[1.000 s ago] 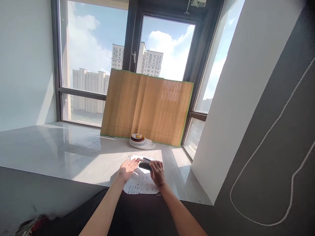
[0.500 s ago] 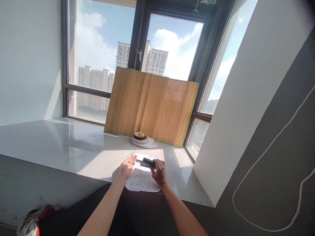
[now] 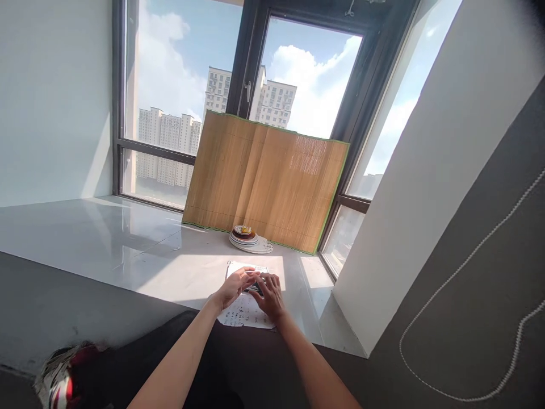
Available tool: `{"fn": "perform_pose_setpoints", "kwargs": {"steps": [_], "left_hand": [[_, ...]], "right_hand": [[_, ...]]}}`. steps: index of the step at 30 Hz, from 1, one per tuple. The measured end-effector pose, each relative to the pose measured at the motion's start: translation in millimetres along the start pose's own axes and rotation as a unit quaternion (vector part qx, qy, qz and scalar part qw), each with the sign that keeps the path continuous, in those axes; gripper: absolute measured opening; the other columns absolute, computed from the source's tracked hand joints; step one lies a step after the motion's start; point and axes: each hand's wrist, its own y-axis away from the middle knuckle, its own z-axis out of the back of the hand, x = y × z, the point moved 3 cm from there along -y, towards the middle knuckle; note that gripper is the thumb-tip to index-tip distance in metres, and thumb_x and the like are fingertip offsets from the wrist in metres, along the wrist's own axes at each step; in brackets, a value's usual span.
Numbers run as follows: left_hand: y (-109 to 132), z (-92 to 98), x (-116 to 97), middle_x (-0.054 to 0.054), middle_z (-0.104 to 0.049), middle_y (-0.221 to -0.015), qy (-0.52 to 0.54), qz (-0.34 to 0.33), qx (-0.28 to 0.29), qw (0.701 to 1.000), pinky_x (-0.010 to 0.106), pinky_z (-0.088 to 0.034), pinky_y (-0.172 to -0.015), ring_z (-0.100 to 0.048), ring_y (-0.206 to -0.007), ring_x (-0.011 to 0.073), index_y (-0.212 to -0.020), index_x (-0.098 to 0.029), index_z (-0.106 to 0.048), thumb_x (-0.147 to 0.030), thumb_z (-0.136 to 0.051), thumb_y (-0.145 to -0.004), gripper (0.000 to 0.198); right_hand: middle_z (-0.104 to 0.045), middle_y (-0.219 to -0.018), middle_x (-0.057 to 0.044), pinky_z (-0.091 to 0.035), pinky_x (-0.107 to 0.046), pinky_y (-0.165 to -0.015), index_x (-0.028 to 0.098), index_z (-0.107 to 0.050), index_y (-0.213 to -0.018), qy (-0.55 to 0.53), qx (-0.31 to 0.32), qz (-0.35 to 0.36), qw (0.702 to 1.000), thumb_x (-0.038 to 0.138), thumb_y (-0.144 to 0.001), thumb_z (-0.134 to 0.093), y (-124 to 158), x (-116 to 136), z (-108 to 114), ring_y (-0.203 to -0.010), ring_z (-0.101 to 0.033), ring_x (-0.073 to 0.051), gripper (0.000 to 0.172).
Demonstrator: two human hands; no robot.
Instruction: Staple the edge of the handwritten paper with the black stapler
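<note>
A sheet of paper with handwritten marks (image 3: 244, 312) lies on the pale windowsill near its front edge. Over its upper half, my left hand (image 3: 235, 286) and my right hand (image 3: 271, 294) meet at the fingers, bent around a small dark object (image 3: 254, 286). Most of that black object is hidden by the fingers, so its shape does not show. Behind the paper stands a stack of small plates (image 3: 243, 237) with something yellow on top.
A bamboo mat (image 3: 268, 182) with green edging leans against the window behind the plates. To the right are a slanting wall (image 3: 395, 187) and a hanging beaded cord (image 3: 430, 295). A crumpled bag (image 3: 62, 378) is at the lower left.
My left hand has moved right and its fingers have come onto the black object, touching my right hand. My right hand covers more of the object. The view has shifted slightly.
</note>
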Motion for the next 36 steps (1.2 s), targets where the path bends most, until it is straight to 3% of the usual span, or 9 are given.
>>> {"fn": "perform_pose_setpoints", "kwargs": {"steps": [4, 9, 14, 22, 28, 31, 33, 34, 36], "left_hand": [[3, -13.6, 7, 0.02, -0.074, -0.146, 0.009, -0.015, 0.07, 0.997, 0.052, -0.042, -0.129, -0.066, -0.144, 0.0371, -0.138, -0.02, -0.074, -0.056, -0.092, -0.091, 0.062], [6, -24.9, 13, 0.02, -0.07, -0.151, 0.018, 0.006, 0.16, 0.987, 0.052, -0.042, -0.128, -0.062, -0.148, 0.0366, -0.143, -0.02, -0.073, -0.062, -0.082, -0.099, 0.061], [3, -20.0, 20, 0.017, -0.074, -0.145, 0.042, 0.017, 0.135, 0.99, 0.049, -0.041, -0.127, -0.067, -0.142, 0.0332, -0.149, -0.023, -0.07, -0.049, -0.089, -0.096, 0.062], [9, -16.8, 18, 0.019, -0.066, -0.157, 0.044, 0.023, 0.184, 0.982, 0.037, -0.052, -0.106, -0.072, -0.132, 0.0297, -0.165, -0.03, -0.055, -0.046, -0.086, -0.1, 0.074], [8, -23.5, 14, 0.021, -0.064, -0.161, 0.058, 0.0, 0.181, 0.982, 0.045, -0.046, -0.119, -0.065, -0.145, 0.0341, -0.168, -0.028, -0.051, -0.045, -0.084, -0.102, 0.076], [6, -26.3, 4, 0.021, -0.063, -0.161, 0.065, 0.008, 0.188, 0.98, 0.047, -0.044, -0.122, -0.064, -0.146, 0.0353, -0.166, -0.027, -0.054, -0.048, -0.086, -0.099, 0.077], [-1, -16.1, -9, 0.023, -0.06, -0.164, 0.065, -0.028, 0.159, 0.985, 0.049, -0.044, -0.124, -0.063, -0.146, 0.0372, -0.162, -0.023, -0.059, -0.054, -0.087, -0.096, 0.078], [-6, -5.2, -16, 0.023, -0.061, -0.162, 0.05, -0.062, 0.114, 0.99, 0.049, -0.045, -0.124, -0.064, -0.145, 0.0369, -0.158, -0.02, -0.061, -0.057, -0.084, -0.098, 0.074], [-16, 26.5, -29, 0.022, -0.072, -0.146, -0.049, -0.115, -0.04, 0.991, 0.046, -0.048, -0.12, -0.069, -0.136, 0.032, -0.147, -0.016, -0.067, -0.056, -0.068, -0.108, 0.055]], "right_hand": [[-0.067, -0.134, -0.015, -0.045, -0.052, -0.108, 0.031, -0.064, -0.155, 0.042, -0.018, -0.023, 0.999, 0.035, -0.105, -0.076, 5, -3, -2, -0.122, -0.059, -0.034, 0.052], [-0.068, -0.132, -0.014, -0.046, -0.048, -0.104, 0.034, -0.07, -0.149, 0.039, 0.004, -0.016, 0.999, 0.018, -0.105, -0.067, 7, -3, -2, -0.117, -0.059, -0.032, 0.047], [-0.069, -0.125, -0.013, -0.047, -0.045, -0.1, 0.032, -0.077, -0.134, 0.01, 0.017, -0.032, 0.999, 0.017, -0.106, -0.061, 5, -2, 3, -0.113, -0.059, -0.03, 0.036], [-0.07, -0.121, -0.012, -0.048, -0.046, -0.099, 0.028, -0.075, -0.135, -0.054, -0.003, 0.006, 0.999, 0.024, -0.108, -0.062, 8, 4, 12, -0.113, -0.061, -0.03, 0.031], [-0.074, -0.122, -0.012, -0.05, -0.047, -0.1, 0.027, -0.074, -0.139, -0.059, -0.025, -0.01, 0.998, 0.026, -0.107, -0.065, 7, 11, 7, -0.113, -0.065, -0.031, 0.033], [-0.074, -0.119, -0.013, -0.052, -0.047, -0.1, 0.025, -0.076, -0.134, -0.06, -0.067, -0.025, 0.996, 0.026, -0.107, -0.064, 3, 8, 14, -0.112, -0.066, -0.03, 0.029], [-0.073, -0.114, -0.013, -0.053, -0.047, -0.1, 0.022, -0.077, -0.129, -0.055, -0.106, -0.072, 0.99, 0.026, -0.108, -0.06, 2, -11, 24, -0.11, -0.066, -0.029, 0.027], [-0.072, -0.112, -0.013, -0.053, -0.048, -0.1, 0.021, -0.078, -0.126, -0.05, -0.116, -0.104, 0.987, 0.027, -0.109, -0.058, 2, -25, 29, -0.109, -0.066, -0.029, 0.027], [-0.071, -0.109, -0.013, -0.054, -0.048, -0.1, 0.019, -0.079, -0.119, -0.036, -0.102, -0.167, 0.98, 0.028, -0.108, -0.057, 3, -62, 36, -0.108, -0.066, -0.029, 0.026]]}}
